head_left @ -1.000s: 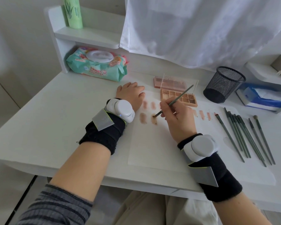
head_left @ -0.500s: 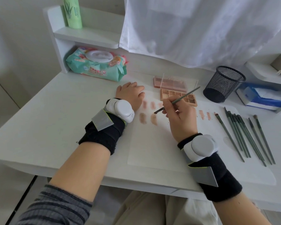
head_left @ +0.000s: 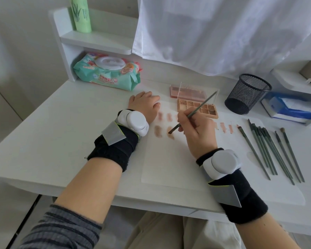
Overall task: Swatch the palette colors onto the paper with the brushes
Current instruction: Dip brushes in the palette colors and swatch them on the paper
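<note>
Now your brush [head_left: 194, 113] tip meets the paper [head_left: 169, 159] on a tan swatch [head_left: 170, 133].

Your right hand [head_left: 198, 133] pinches the brush near its lower end, handle slanting up toward 1 o'clock over the open palette [head_left: 197, 108], which sits at the paper's 12 o'clock edge. Your left hand [head_left: 144, 106] lies flat, fingers relaxed, pressing the paper's corner at 10 o'clock from the swatch. More swatches run in a row just beyond the tip and toward 3 o'clock past your right hand. The spare brushes [head_left: 271, 150] lie on the bench [head_left: 61, 132] at 3 o'clock, a mesh cup [head_left: 248, 94] at 2 o'clock, a wipes pack [head_left: 106, 74] at 11 o'clock.
</note>
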The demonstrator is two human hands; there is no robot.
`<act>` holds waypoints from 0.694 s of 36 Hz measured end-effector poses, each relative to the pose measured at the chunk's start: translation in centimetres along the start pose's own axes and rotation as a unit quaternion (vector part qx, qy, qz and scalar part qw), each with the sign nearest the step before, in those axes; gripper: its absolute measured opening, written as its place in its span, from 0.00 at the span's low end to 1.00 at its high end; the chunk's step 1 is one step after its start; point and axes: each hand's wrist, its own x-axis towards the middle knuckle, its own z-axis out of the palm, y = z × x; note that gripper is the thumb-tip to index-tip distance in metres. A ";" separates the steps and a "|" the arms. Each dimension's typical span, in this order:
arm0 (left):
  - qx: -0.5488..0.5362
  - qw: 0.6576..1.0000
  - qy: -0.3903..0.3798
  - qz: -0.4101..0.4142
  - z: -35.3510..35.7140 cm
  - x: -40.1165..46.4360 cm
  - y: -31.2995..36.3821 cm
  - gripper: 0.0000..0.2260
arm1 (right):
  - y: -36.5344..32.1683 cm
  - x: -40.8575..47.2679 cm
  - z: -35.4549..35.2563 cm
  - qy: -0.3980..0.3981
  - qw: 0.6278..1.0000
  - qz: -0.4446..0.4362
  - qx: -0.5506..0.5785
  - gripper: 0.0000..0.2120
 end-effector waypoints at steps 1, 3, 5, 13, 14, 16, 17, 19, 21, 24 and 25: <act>0.001 1.000 0.000 0.001 0.0 0.0 0.0 0.16 | 0.0 0.0 0.0 -0.009 1.000 0.003 -0.004 0.08; 0.001 1.000 0.000 0.000 0.0 0.1 0.0 0.15 | 0.0 0.1 0.1 -0.017 1.000 0.011 -0.012 0.09; 0.001 1.000 0.001 0.000 0.2 0.1 0.0 0.15 | -0.1 0.2 0.1 -0.014 1.000 0.012 -0.017 0.08; -0.004 1.000 0.007 0.005 0.1 0.1 -0.1 0.15 | -0.3 -0.2 -0.1 0.002 1.000 -0.010 -0.009 0.09; -0.005 1.000 0.007 0.006 0.2 0.1 -0.1 0.15 | -0.4 -0.2 -0.1 0.008 1.000 -0.016 -0.002 0.09; -0.004 1.000 0.007 0.006 0.1 0.1 -0.1 0.15 | -0.3 -0.1 -0.1 0.007 1.000 -0.019 0.003 0.09; -0.004 1.000 0.006 0.005 0.1 0.1 -0.1 0.15 | -0.3 -0.1 0.0 0.001 1.000 -0.018 0.002 0.08; -0.003 1.000 0.007 0.005 0.2 0.1 -0.2 0.15 | -0.1 -0.1 0.1 -0.014 1.000 -0.013 -0.008 0.08; -0.005 1.000 0.007 0.006 0.2 0.1 -0.2 0.15 | 0.0 -0.1 0.1 -0.021 1.000 -0.012 -0.009 0.09; -0.005 1.000 0.004 0.005 0.2 0.1 -0.2 0.15 | -0.1 -0.2 0.0 -0.008 1.000 -0.018 0.008 0.09; -0.004 1.000 0.003 0.005 0.2 0.1 -0.2 0.15 | -0.1 -0.2 0.0 0.000 1.000 -0.022 0.013 0.09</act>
